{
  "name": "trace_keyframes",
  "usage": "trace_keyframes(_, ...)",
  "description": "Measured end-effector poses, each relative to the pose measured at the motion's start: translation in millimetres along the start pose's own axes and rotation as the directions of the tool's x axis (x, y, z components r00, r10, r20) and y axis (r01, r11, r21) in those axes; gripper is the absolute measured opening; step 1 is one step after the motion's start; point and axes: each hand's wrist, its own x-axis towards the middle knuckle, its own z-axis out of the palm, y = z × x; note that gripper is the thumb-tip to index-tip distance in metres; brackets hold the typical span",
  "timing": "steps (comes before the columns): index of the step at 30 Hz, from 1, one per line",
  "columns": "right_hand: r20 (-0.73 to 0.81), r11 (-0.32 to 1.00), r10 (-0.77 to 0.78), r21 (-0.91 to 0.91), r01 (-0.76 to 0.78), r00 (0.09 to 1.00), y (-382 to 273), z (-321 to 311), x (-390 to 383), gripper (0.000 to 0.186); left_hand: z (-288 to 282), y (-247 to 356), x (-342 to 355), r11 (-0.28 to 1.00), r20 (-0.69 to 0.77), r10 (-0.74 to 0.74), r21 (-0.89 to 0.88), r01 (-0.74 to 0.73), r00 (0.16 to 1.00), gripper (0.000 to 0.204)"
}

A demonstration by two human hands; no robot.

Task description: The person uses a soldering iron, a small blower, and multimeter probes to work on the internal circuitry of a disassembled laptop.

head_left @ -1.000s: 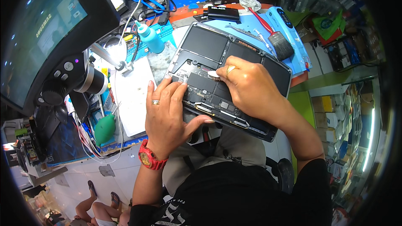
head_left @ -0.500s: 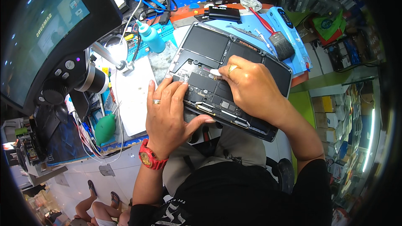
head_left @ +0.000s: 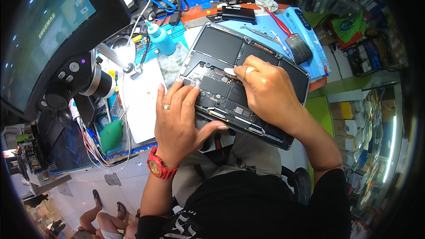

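Note:
An opened laptop base (head_left: pixel 215 86) with its circuit board and black battery cells bare lies tilted at the bench's near edge, partly over my lap. In my right hand (head_left: pixel 265 86), fingers pinched together, is a small white brush (head_left: pixel 229 71), its short bristles against the upper middle of the board. The rest of the brush is hidden by my fingers. My left hand (head_left: pixel 179 108) lies with fingers stretched apart, the tips resting on the board's left side and the thumb along the near edge.
A microscope with a screen (head_left: pixel 57 40) stands at the left. Behind the laptop are a blue bottle (head_left: pixel 160 39), a black box (head_left: pixel 238 14), a wide brush (head_left: pixel 299 48) and a blue device (head_left: pixel 305 35). A green air blower (head_left: pixel 111 136) lies beside white paper (head_left: pixel 141 102).
My right hand has shifted slightly up and left with the brush, whose bristles now show. My left hand and the laptop stay nearly in place.

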Motion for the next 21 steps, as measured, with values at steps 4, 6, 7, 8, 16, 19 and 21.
trace_keyframes(4, 0.022, 0.998, -0.004, 0.063, 0.003, 1.0, 2.9, -0.5, 2.1, 0.023, 0.6, -0.1, 0.4, 1.0, -0.006, 0.0, 0.001, 0.0, 1.0, 0.094)
trace_keyframes(6, 0.025, 1.0, -0.01, -0.01, 0.011, 1.0, 1.3, -0.3, 2.4, 0.023, -0.1, -0.6, -0.2, 1.0, 0.005, 0.004, 0.003, -0.004, 1.0, 0.098)
trace_keyframes(7, 0.026, 0.999, -0.012, -0.048, 0.013, 1.0, 1.0, -0.5, 2.2, 0.023, 0.3, -0.7, -0.3, 1.0, 0.01, 0.008, 0.002, -0.008, 1.0, 0.1)
trace_keyframes(8, 0.028, 1.0, -0.006, -0.027, 0.006, 1.0, 1.2, -1.4, 1.9, 0.023, 1.2, -0.7, -0.5, 1.0, -0.021, 0.003, -0.009, -0.003, 1.0, 0.105)
trace_keyframes(16, 0.004, 0.999, -0.007, -0.047, 0.007, 1.0, -1.2, -3.1, 0.9, 0.022, 2.0, 0.9, -0.5, 1.0, -0.115, 0.001, -0.004, -0.001, 0.993, 0.135)
trace_keyframes(19, 0.07, 1.0, 0.011, -0.013, -0.01, 0.997, 0.7, -0.6, 0.9, 0.023, 2.6, 0.4, -0.8, 1.0, -0.12, 0.005, -0.009, -0.006, 0.993, 0.134)
trace_keyframes(21, 0.02, 1.0, 0.009, -0.02, -0.009, 1.0, 1.4, -1.6, 1.9, 0.022, 2.2, 0.6, -0.3, 1.0, -0.113, 0.004, -0.007, -0.005, 0.994, 0.133)
